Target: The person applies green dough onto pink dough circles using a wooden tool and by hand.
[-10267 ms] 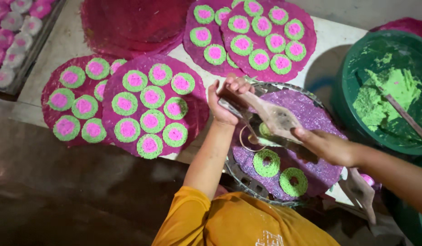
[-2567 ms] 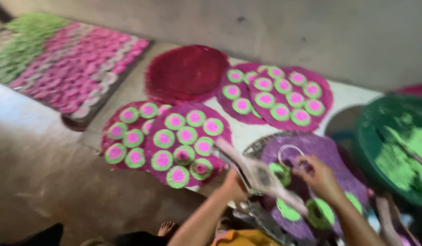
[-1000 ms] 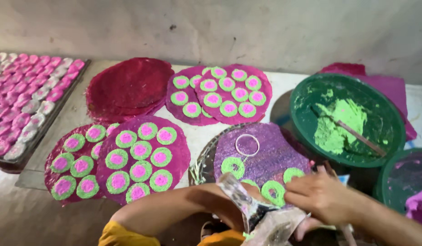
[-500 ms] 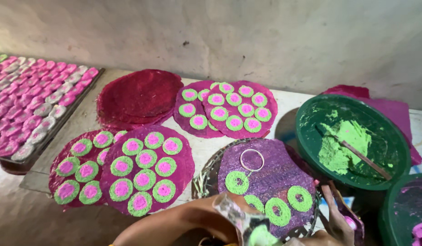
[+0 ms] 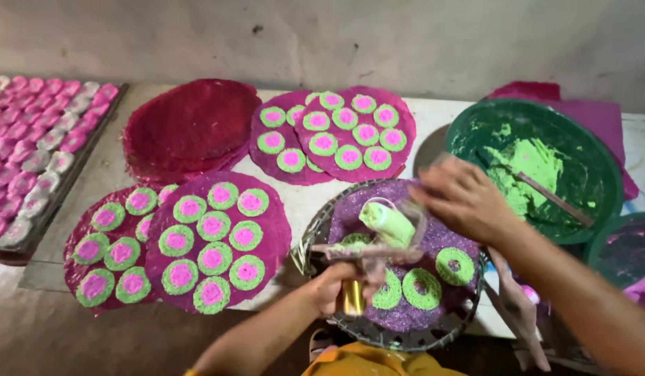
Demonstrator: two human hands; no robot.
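My left hand (image 5: 336,287) grips the brass nozzle (image 5: 352,298) at the lower end of a clear plastic piping bag (image 5: 399,237). A lump of green dough (image 5: 385,223) sits inside the bag. My right hand (image 5: 465,200), blurred, pinches the bag's upper edge. Both hands hover over a purple disc (image 5: 444,233) lying on a round wire tray (image 5: 406,341). Three green rings, among them one (image 5: 455,266) on the right and one (image 5: 421,288) beside it, lie on the disc near the nozzle.
A green bowl (image 5: 604,163) of green dough with a stick (image 5: 548,197) stands at the right, a darker bowl (image 5: 625,247) below it. Magenta discs with several green-and-pink rounds (image 5: 211,240) (image 5: 336,136), a bare red disc (image 5: 187,129) and a tray of pink pieces (image 5: 37,150) lie to the left.
The view has dropped towards the purple disc. Both hands have come up from the bottom edge, and the bag with the green dough now hangs over the disc.
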